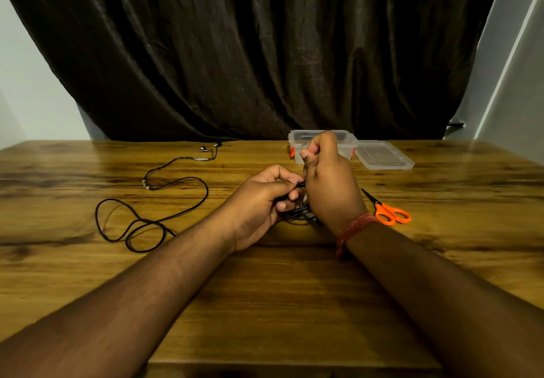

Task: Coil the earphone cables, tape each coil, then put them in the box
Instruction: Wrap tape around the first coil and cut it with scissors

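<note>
My left hand point(265, 198) and my right hand point(329, 183) meet at the table's middle, both closed on a bunch of black earphone cable point(300, 216) held between them; most of that bunch is hidden by the fingers. A second black earphone cable point(176, 216) lies loose in loops on the wood to the left, with its earbuds point(203, 149) near the far edge. The clear plastic box point(297, 138) with orange clips stands open behind my right hand. Its clear lid point(382, 155) lies flat just to the right of it.
Orange-handled scissors point(388, 211) lie on the wooden table point(265, 304) right of my right wrist, which wears a red thread band point(351, 227). A dark curtain point(250, 54) hangs behind the table's far edge. No tape roll is visible.
</note>
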{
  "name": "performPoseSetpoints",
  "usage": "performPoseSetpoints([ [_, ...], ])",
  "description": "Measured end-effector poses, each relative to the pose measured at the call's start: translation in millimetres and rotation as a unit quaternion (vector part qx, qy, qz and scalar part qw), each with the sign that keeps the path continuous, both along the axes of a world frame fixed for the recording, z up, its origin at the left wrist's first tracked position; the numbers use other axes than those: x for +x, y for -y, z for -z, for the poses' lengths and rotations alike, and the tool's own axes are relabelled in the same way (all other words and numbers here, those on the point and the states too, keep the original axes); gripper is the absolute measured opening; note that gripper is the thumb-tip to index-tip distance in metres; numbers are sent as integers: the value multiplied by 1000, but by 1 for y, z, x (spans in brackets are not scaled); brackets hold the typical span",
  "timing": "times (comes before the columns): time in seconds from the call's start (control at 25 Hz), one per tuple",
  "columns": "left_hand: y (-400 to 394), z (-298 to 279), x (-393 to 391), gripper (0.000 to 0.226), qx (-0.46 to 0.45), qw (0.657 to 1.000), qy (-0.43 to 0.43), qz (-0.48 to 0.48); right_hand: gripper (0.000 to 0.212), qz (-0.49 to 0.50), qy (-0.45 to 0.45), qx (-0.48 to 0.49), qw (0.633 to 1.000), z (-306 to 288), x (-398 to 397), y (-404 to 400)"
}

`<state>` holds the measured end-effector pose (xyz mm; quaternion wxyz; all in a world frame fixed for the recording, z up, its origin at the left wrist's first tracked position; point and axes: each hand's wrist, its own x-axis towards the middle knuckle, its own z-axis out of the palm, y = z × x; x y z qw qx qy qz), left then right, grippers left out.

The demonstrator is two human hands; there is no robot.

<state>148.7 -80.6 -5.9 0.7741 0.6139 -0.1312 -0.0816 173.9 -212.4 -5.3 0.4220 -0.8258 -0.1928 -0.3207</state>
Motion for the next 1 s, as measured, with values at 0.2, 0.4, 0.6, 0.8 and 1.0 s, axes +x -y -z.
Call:
performPoseSetpoints([
  [0.2,-4,2,4,18,-18,1000,-3,-23,8,0,-13,3,1000,1,10,5],
  [0.4,-9,3,10,18,-35,997,4,-73,7,24,18,-21,999,-6,17,19],
  [0.6,-9,4,13,17,-2,994,29,-101,6,13,58,-130,990,-7,11,13],
  [0.8,-5,4,12,15,94,984,75,-131,7,22,80,-209,974,-9,1,9],
  [1.0,-6,3,11,11,102,982,81,-139,10,35,68,-225,971,-10,-2,9],
])
